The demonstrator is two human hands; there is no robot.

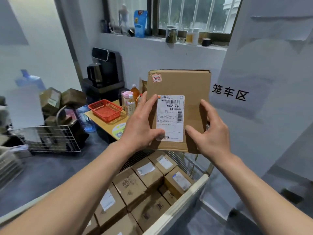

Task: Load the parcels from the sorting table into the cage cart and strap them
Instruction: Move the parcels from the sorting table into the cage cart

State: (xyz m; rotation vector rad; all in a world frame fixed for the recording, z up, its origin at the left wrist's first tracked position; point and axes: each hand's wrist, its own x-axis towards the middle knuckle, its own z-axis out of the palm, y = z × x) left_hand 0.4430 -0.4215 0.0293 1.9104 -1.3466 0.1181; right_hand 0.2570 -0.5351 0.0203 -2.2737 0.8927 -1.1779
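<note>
- The left hand [142, 122] grips the left edge of the parcel [179, 83]. Its thumb lies across the foot of the shipping label [171, 116] and its fingers are spread up the side.
- The right hand [210, 131] clasps the opposite edge, thumb on the front face and fingers curled round the side. The two-sided hold probably steadies the box for lowering.
- The parcel is held in the air, upright and face-on, above the far end of the cage cart [177, 204], most likely so the label can be read first.
- It is a flat, square-cornered carton of plain brown cardboard. The label is white and glossy, and there is a red stamp near the top left corner.
- Below it, the stacked boxes [135, 184] lie in tight rows, matte brown with white labels facing up. This is sensible packing ahead of strapping.
- The cart has thin wire mesh walls and a pale, smooth rail along its near right edge.
- Further left, a red plastic lattice basket [105, 110] sits on a wooden table [103, 126].
</note>
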